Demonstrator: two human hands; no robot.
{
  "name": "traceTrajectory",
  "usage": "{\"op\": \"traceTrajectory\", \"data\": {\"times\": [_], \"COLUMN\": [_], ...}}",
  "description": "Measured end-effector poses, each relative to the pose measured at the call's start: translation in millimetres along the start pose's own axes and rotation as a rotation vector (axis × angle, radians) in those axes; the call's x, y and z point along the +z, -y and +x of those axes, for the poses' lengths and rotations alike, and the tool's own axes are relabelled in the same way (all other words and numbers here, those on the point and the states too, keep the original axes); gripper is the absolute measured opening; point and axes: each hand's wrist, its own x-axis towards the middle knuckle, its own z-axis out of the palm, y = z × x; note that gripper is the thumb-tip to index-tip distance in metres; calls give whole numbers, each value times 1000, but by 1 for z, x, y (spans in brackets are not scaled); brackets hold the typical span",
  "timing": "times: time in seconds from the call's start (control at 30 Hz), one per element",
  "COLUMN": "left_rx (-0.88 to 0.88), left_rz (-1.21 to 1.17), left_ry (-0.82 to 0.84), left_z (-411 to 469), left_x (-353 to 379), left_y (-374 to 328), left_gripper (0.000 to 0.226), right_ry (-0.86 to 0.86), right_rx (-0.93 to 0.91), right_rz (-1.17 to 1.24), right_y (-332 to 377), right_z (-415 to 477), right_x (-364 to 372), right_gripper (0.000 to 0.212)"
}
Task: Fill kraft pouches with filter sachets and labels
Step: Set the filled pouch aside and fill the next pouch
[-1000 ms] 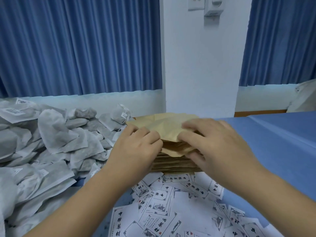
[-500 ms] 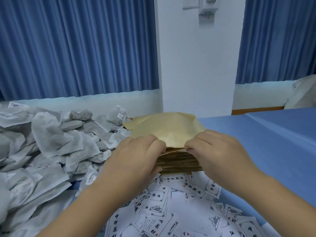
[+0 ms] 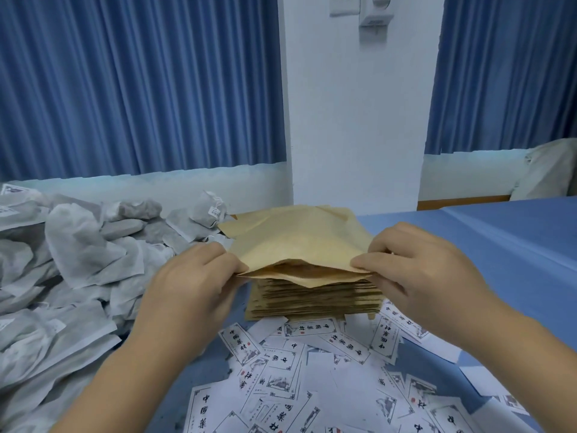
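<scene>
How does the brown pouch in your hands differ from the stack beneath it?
The held pouch is pinched by the left hand and right hand; the stack lies on the table. The held pouch's mouth gapes; the stack's pouches lie flat. Both are tan kraft paper.

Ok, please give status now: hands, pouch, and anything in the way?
Left hand and right hand both pinch top kraft pouch, mouth parted, over the stack. Sachets left, labels in front, nothing blocking.
</scene>
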Motion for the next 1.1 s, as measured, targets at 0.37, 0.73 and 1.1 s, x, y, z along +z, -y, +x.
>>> {"op": "traceTrajectory", "data": {"times": [0.37, 0.73, 1.1], "left_rx": [55, 13, 17], "left_rz": [-56, 12, 72], "left_ry": [36, 10, 96], "left_z": [-1, 2, 2], "left_x": [-13, -10, -4], "left_y": [23, 14, -2], "left_gripper": [28, 23, 11], "right_ry": [22, -59, -15], "right_rx": [114, 17, -10], "right_rz": [80, 37, 17], "right_y": [-6, -11, 1], "right_z": [-1, 0, 5], "right_x": [-1, -5, -1], "right_gripper": [15, 8, 10]}}
